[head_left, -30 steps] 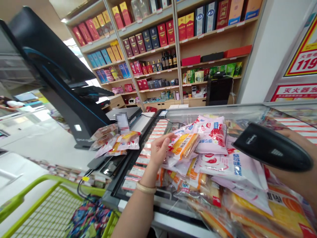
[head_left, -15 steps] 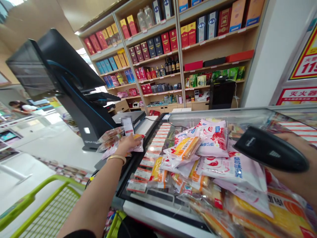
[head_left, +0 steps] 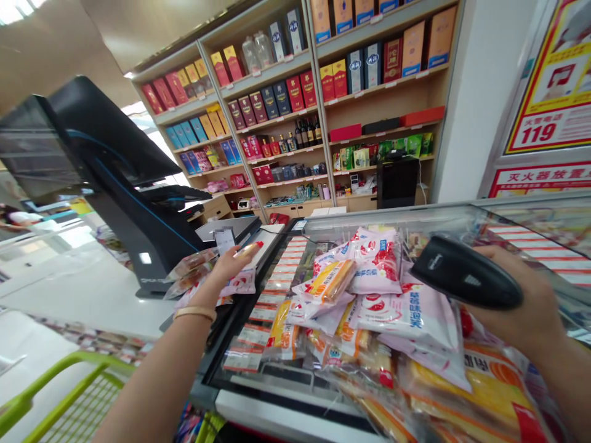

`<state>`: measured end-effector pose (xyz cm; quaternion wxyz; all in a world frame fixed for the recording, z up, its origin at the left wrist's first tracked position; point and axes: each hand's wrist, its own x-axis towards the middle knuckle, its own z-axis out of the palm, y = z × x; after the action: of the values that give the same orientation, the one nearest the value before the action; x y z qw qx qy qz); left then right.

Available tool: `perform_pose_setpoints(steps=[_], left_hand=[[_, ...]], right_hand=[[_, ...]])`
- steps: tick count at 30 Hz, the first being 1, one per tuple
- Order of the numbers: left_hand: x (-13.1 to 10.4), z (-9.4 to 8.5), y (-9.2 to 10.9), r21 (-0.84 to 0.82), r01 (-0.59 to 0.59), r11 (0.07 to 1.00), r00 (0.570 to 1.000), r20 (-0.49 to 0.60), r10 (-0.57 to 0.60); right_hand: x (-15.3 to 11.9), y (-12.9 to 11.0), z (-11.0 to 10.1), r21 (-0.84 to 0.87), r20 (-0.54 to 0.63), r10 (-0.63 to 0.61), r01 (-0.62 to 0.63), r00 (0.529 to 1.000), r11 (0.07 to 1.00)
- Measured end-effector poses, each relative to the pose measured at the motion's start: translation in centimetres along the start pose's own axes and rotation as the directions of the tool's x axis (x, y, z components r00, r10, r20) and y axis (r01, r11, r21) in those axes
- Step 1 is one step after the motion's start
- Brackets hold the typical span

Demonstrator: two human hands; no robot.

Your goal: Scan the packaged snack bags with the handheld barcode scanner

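My right hand [head_left: 512, 295] is closed round a black handheld barcode scanner [head_left: 466, 274], held above a heap of plastic-wrapped breads. In that heap lie pink-and-white bread packets [head_left: 410, 307] and yellow-and-orange packets [head_left: 332, 280]. My left hand [head_left: 224, 267] reaches over a smaller pile beside the dark counter edge. A yellow item with a red end [head_left: 249, 250] shows at its blurred fingers; I cannot tell whether it is gripped. Clear packs of brown buns [head_left: 189, 271] and a pink packet [head_left: 242, 283] lie by that hand. Just behind it is a white slip [head_left: 225, 241].
A black register with screens [head_left: 115, 147] stands on the white counter at left. The bread heap rests on a glass-topped case [head_left: 272, 295]. A green shopping cart [head_left: 55, 400] is at lower left. Shelves of boxed bottles [head_left: 277, 98] line the back.
My left hand has lifted slightly off the small pile, baring more of the pink packet. My right hand still holds the scanner over the heap. The view has turned a little to the right.
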<state>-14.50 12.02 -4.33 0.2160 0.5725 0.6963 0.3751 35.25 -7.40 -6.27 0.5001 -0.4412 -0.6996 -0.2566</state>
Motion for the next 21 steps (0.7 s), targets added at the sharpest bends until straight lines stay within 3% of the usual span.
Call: perform_pose_setpoints(steps=[3,5,7,9,12,18,21], left_hand=[[-2.8,0.9,3.6,-0.386,0.077,0.919,0.985,0.173,-0.01],[-5.3,1.8,6.1,-0.518,0.12,0.847,0.957,0.288,0.04],[-7.9,2.8,8.2,-0.664,0.207,0.719,0.892,0.43,0.14],[-10.2,4.0,9.8,-0.715,0.289,0.636,0.815,0.533,0.229],[-12.3,5.7,11.4,-0.714,0.373,0.593,0.733,0.618,0.284],[-14.1,7.9,13.2,-0.715,0.479,0.51,0.649,0.68,0.343],[-14.5,8.5,13.6,-0.687,0.499,0.529,0.609,0.712,0.35]], right_hand=[[0.1,-0.1,-0.2,0.05,-0.024,0.049,-0.048,0.999,0.998],[0.2,-0.3,-0.4,0.073,-0.035,0.062,-0.059,0.997,0.996],[0.2,-0.5,-0.6,0.092,-0.031,0.074,-0.071,0.997,0.993],[0.3,-0.8,-0.8,0.118,-0.026,0.099,-0.095,0.995,0.988],[0.3,-1.0,-0.9,0.17,-0.018,0.126,-0.122,0.992,0.978],[-0.5,-0.7,-0.6,0.201,0.069,0.103,-0.115,0.992,0.973],[-1.0,-0.6,-0.3,0.242,0.118,0.084,-0.111,0.989,0.964]])
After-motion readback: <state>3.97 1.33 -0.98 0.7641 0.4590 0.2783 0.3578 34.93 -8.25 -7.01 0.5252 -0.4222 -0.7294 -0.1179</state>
